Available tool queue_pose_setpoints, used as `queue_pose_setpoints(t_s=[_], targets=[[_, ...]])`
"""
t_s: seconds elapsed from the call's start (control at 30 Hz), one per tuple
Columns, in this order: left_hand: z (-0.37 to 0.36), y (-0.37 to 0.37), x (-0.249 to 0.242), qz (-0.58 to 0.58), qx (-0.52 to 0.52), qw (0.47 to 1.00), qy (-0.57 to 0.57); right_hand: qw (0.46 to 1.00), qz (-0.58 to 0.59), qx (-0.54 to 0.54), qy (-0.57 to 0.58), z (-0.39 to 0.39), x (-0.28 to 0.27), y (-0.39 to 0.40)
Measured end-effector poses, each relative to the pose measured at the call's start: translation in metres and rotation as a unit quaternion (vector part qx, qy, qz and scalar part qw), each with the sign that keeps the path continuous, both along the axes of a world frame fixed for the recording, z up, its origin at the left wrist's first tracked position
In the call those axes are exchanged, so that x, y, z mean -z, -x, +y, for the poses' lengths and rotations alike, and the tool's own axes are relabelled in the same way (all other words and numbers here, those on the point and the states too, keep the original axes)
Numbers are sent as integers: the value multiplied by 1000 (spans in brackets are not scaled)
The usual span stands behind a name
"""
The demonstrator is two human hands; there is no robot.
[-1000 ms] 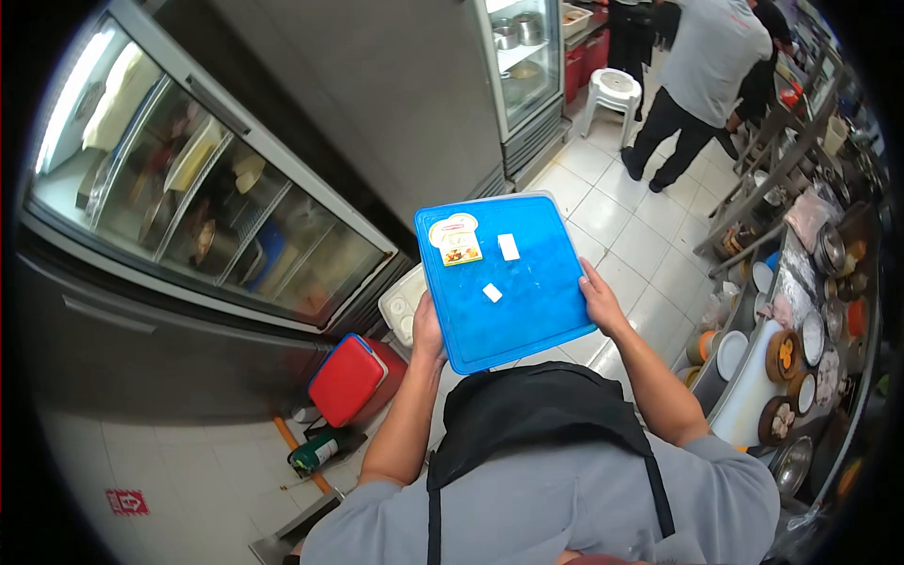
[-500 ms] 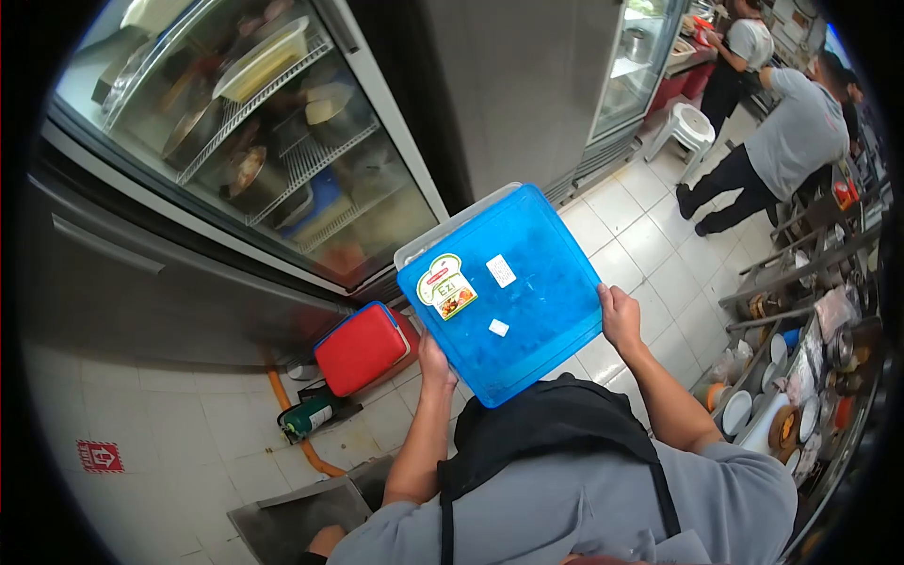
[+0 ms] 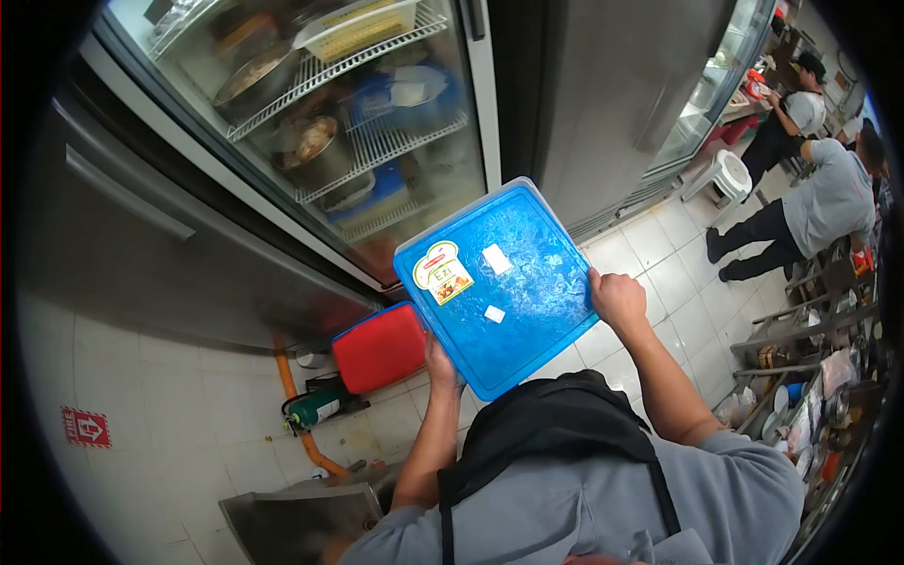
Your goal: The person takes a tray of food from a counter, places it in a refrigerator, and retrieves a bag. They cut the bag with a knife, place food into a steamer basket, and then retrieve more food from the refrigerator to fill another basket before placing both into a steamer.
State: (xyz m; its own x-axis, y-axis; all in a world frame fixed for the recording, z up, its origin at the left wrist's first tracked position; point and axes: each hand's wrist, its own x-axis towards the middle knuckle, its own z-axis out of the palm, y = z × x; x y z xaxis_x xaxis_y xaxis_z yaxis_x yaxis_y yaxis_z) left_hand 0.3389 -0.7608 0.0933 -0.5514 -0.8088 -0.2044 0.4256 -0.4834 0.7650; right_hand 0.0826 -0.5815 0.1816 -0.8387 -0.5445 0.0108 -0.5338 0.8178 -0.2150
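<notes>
Carried flat at chest height before a glass-doored fridge (image 3: 358, 141): square blue plastic container lid (image 3: 499, 282), glossy, label-stuck. Left hand (image 3: 439, 363) clamped on near edge, right hand (image 3: 617, 299) curled tight over right rim.

Glossy blue plastic lid (image 3: 504, 287) with paper labels, glass fridge door (image 3: 348, 122), tiled floor (image 3: 659, 273)

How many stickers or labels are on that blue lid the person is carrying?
3 on the blue lid: a large printed label near its left corner, a white tag near the middle, and a smaller white tag below it. Any on the underside are hidden.
</notes>
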Motion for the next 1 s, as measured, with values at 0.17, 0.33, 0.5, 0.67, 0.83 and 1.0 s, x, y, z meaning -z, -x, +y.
queue_pose_setpoints(t_s=[0.17,0.33,0.5,0.67,0.83,1.0], targets=[[-4,-14,-4,-31,-26,999,3,992,57,-108,36,-29,6,12],[-1,-13,-4,19,-89,994,-67,982,34,-142,121,-48,-7,24],[-6,-17,0,0,-104,994,-35,984,31,-161,70,-84,-1,42],[0,10,8,31,-104,994,-32,979,-15,-205,-6,-86,-28,65],[-4,8,1,31,-99,994,-28,974,-48,-219,-15,-73,-42,71],[-7,13,-1,-6,-90,996,-9,977,-78,-195,-25,-74,-46,75]])
